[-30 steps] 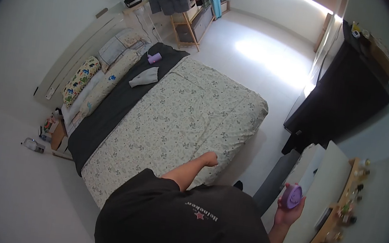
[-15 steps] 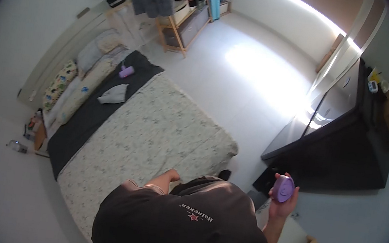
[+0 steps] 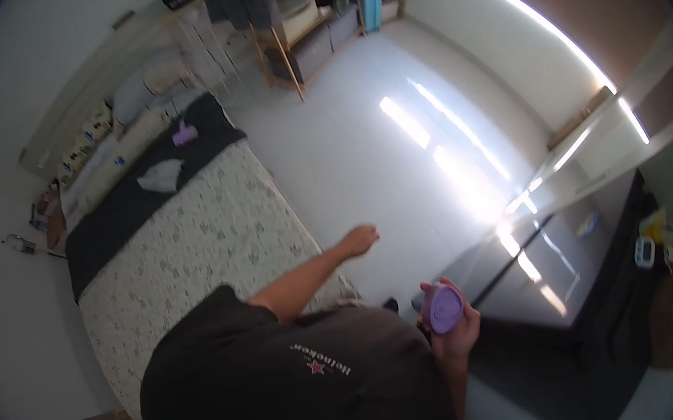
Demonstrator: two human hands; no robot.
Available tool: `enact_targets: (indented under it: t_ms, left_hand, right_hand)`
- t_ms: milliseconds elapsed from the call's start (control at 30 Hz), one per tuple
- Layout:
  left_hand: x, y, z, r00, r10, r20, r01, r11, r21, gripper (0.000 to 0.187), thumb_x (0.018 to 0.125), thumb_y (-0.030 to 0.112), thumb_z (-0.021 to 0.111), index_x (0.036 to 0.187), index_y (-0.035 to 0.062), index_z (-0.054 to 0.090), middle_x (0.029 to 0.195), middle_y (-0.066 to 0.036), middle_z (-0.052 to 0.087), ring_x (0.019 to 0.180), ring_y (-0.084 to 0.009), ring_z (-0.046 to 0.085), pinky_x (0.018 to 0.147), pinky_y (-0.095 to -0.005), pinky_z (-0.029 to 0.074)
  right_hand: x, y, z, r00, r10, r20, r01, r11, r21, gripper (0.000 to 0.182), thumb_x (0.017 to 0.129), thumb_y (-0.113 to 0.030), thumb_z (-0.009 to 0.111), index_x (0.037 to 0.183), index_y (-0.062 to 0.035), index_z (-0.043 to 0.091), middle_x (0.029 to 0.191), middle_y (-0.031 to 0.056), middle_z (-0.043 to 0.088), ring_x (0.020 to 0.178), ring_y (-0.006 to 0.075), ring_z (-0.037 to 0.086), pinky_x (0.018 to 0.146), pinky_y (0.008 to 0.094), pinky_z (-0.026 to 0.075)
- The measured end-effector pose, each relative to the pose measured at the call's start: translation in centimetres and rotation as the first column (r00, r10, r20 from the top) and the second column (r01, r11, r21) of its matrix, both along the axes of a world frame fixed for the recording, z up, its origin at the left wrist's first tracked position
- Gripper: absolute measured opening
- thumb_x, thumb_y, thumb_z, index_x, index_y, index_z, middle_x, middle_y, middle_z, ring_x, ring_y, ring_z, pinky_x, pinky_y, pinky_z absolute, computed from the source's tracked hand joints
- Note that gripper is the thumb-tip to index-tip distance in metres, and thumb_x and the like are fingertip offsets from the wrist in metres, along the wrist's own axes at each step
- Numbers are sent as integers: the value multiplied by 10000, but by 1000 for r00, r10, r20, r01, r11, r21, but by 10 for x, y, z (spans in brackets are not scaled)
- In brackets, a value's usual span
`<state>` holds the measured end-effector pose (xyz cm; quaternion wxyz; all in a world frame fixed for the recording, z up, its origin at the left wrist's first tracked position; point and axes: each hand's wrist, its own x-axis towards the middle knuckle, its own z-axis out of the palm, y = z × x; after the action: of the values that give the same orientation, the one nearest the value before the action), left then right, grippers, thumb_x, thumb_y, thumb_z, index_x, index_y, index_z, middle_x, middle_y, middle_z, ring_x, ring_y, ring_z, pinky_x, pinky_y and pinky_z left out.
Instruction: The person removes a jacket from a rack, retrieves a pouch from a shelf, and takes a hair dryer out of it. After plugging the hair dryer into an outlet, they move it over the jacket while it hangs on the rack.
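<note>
My right hand (image 3: 462,337) is wrapped round a purple oval object (image 3: 442,309) near the right side of my body, its face with a raised pattern turned up. In front of my chest, my left hand (image 3: 361,240) is held out over the floor beside the bed, with its fingers curled in and no object visible in it. Below that arm lies the bed (image 3: 206,231) with its patterned cover.
A dark cabinet (image 3: 550,268) with a glossy front stands at the right, a small white device (image 3: 644,252) on top. On the bed's dark blanket (image 3: 118,220) lie a grey-white cloth (image 3: 161,176) and a purple item (image 3: 185,135). A clothes rack (image 3: 288,59) stands at the back.
My left hand has moved up and right, away from the bed's edge. My right hand, with the purple object, has moved left and slightly up. The view has shifted, showing more of the cabinet's front.
</note>
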<state>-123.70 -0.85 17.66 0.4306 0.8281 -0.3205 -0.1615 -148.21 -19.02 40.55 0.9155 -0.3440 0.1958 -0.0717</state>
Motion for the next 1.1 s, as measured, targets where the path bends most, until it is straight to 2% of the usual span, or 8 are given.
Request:
enact_targets:
  t_ms: [133, 267, 367, 533, 633, 700, 967, 1100]
  left_hand:
    - [-8, 53, -43, 994, -48, -96, 82, 916, 392, 315, 891, 296, 543, 879, -7, 629, 1014, -251, 650, 953, -429, 619, 831, -510, 481]
    - [-53, 154, -101, 775, 545, -320, -87, 593, 800, 352, 835, 236, 588, 1025, -29, 721, 1142, -264, 669, 1081, -386, 655, 906, -453, 502]
    - [-75, 211, -119, 766, 524, -373, 2, 577, 816, 343, 851, 268, 597, 967, -22, 739, 1014, -245, 710, 977, -369, 688, 868, -460, 509]
    - [-7, 206, -71, 354, 781, -514, -102, 579, 809, 420, 864, 390, 604, 867, -1, 759, 885, -160, 718, 858, -324, 684, 850, -444, 507]
    - [85, 197, -79, 458, 739, -495, -142, 611, 779, 287, 789, 327, 687, 822, 57, 780, 931, -146, 738, 877, -284, 701, 820, -432, 519]
    - [156, 197, -82, 831, 421, -364, -57, 715, 696, 392, 857, 400, 593, 721, 78, 771, 861, -112, 742, 833, -281, 701, 810, -430, 537]
    - [359, 266, 9, 485, 819, -306, -563, 560, 607, 422, 832, 336, 526, 569, 54, 698, 652, -156, 688, 722, -329, 693, 755, -442, 548]
    - [365, 333, -50, 439, 876, -200, -615, 455, 644, 396, 819, 321, 537, 605, 33, 706, 657, -151, 693, 704, -323, 690, 762, -430, 542]
  right_hand:
    - [58, -37, -8, 998, 61, 3, -61, 998, 18, 636, 899, -384, 335, 1373, 22, 460, 1252, 306, 587, 712, 294, 632, 555, 359, 478]
    - [106, -57, 4, 997, 73, -19, -72, 996, 56, 640, 894, -365, 357, 1416, 2, 412, 1300, 292, 550, 734, 304, 622, 548, 353, 458]
    - [141, -65, 10, 1000, 27, -3, -27, 996, 90, 642, 905, -369, 359, 1431, -5, 408, 1249, 255, 575, 733, 270, 583, 536, 340, 431]
    - [238, -68, 0, 997, 76, 14, -76, 993, 90, 649, 898, -369, 377, 1423, 10, 417, 1219, 227, 584, 686, 258, 578, 522, 334, 425]
    - [325, -43, 8, 992, 83, -95, -79, 996, 47, 650, 897, -370, 377, 1420, 13, 420, 1211, 217, 586, 653, 253, 567, 515, 329, 419]
    - [387, -21, 9, 984, 119, -135, -113, 992, 57, 633, 892, -353, 405, 1419, -4, 429, 1212, 201, 589, 709, 235, 564, 568, 325, 430]
    - [603, 87, 16, 914, 402, -51, -399, 915, 60, 607, 903, -318, 387, 1411, 12, 436, 1211, 204, 593, 722, 212, 529, 588, 315, 410]
    - [683, 138, 6, 854, 512, -90, -506, 858, 84, 602, 902, -306, 372, 1391, 40, 435, 1168, 216, 606, 667, 237, 533, 577, 326, 427]
